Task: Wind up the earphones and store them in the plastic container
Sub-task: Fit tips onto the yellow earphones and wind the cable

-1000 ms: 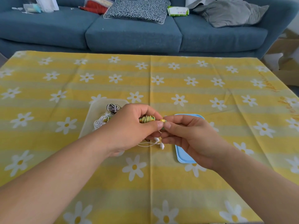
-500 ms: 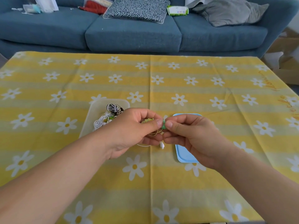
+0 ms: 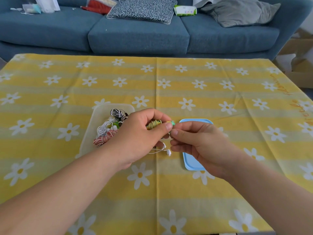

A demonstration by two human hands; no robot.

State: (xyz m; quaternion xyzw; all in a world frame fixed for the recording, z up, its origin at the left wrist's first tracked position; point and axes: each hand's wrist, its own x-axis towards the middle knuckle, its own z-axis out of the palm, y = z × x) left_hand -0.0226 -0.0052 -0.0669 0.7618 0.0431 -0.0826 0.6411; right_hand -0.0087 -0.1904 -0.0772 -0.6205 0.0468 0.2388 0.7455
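The left hand (image 3: 138, 138) has edged right, uncovering a red-white bundle (image 3: 104, 139) in the plastic container (image 3: 87, 141) (left of centre); it grips the coiled earphones (image 3: 153, 124) mid-frame, the right hand (image 3: 203, 145) pinching their green tip.

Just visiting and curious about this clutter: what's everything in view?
tablecloth: one, yellow with white daisies, spread across the foreground
plastic container: one, clear, left of centre
wound earphones: at least three bundles, black-white, white, red-white, inside the container
lid: one, blue, right of the container
white earbuds: two, on the tablecloth between container and lid
yellow-green earphones: one bundle, held above the tablecloth
sofa: one, blue, behind
left hand: grips the yellow-green earphones
right hand: pinches their green end
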